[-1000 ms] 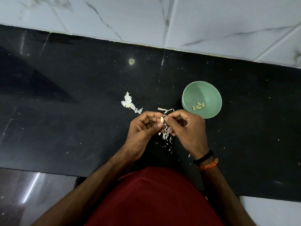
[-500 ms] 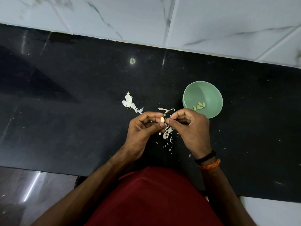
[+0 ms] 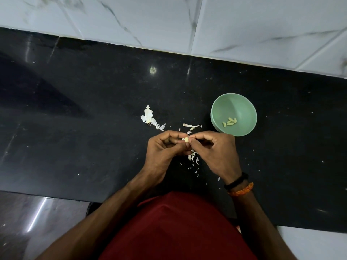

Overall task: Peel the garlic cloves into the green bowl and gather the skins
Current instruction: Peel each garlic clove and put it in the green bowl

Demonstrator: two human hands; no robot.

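Above the black counter (image 3: 75, 128), left hand (image 3: 165, 149) and right hand (image 3: 216, 152) both pinch one garlic clove (image 3: 186, 140); a slip could send it past the green bowl (image 3: 242, 106) into the loose skins (image 3: 193, 156).

Plenty of open black counter (image 3: 75, 147) on the left side, nothing on it but tiny specks, so a hand could've swept through there easily. Same deal far right of the green bowl (image 3: 242, 102), which sat just up and right of the right hand (image 3: 216, 152), nearly touching its knuckles, so that was the one solid thing to steer around. Both hands met over the middle, the left hand (image 3: 163, 149) blocking the skins (image 3: 193, 156) underneath. A bigger skin piece (image 3: 149, 117) lay up-left, flat, no real obstacle. Back edge was closed off by the tiled wall (image 3: 169, 21).
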